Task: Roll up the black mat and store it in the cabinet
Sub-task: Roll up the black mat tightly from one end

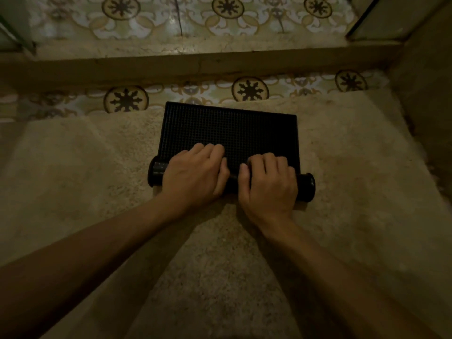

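Observation:
A black mat (230,130) with a fine grid texture lies on a beige shaggy rug. Its near part is wound into a tight roll, whose ends stick out at the left and right of my hands. The far part still lies flat. My left hand (195,174) presses down on the left half of the roll, fingers curled over its top. My right hand (267,184) grips the right half the same way. Both thumbs nearly meet at the middle. No cabinet can be made out with certainty.
The beige rug (85,179) covers most of the floor. Patterned floor tiles (249,89) run beyond it, then a raised step (195,62) with more tiles above. A glass or metal panel edge (367,23) stands at the top right, and a wall rises on the right.

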A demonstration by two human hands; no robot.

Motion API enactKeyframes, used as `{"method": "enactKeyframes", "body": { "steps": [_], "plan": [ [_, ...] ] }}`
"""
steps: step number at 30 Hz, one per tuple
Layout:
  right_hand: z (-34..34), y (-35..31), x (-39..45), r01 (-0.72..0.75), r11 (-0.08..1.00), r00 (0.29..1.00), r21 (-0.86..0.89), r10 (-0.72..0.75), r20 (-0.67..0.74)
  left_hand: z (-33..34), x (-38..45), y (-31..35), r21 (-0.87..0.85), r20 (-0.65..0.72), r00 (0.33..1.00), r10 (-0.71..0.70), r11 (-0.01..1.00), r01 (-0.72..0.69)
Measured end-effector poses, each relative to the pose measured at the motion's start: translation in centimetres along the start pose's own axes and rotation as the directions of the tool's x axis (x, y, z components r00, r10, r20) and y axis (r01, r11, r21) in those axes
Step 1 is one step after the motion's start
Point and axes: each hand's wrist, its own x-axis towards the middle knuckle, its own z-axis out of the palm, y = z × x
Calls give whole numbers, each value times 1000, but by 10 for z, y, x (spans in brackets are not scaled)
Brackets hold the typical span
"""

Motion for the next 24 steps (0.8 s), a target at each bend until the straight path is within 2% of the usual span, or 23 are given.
{"method": "enactKeyframes", "body": {
  "steps": [3,8,12,14,17,20,24],
  "plan": [
    [4,0,14,0,1000,1000,-7,0,18,-3,7,-4,-18,-14,999,-46,999,46],
    [8,3,39,-42,999,995,34,39,87,7,-10,-2,12,-49,998,-42,999,42],
    [6,7,42,4,999,998,54,-7,57,14,0,-10,63,-53,998,35,998,-32],
    [7,8,38,44,999,999,24,-44,18,14,13,-12,63,-57,998,18,998,-15],
    [12,9,30,25,999,999,-33,-26,-29,16,25,-14,33,-86,996,-6,999,8],
    [17,7,35,18,998,1000,-64,-18,-4,16,26,-13,28,-118,992,-32,999,36],
    [19,10,64,21,1000,999,11,-22,50,18,24,-14,62,-91,995,-45,997,51]
  ]
}}
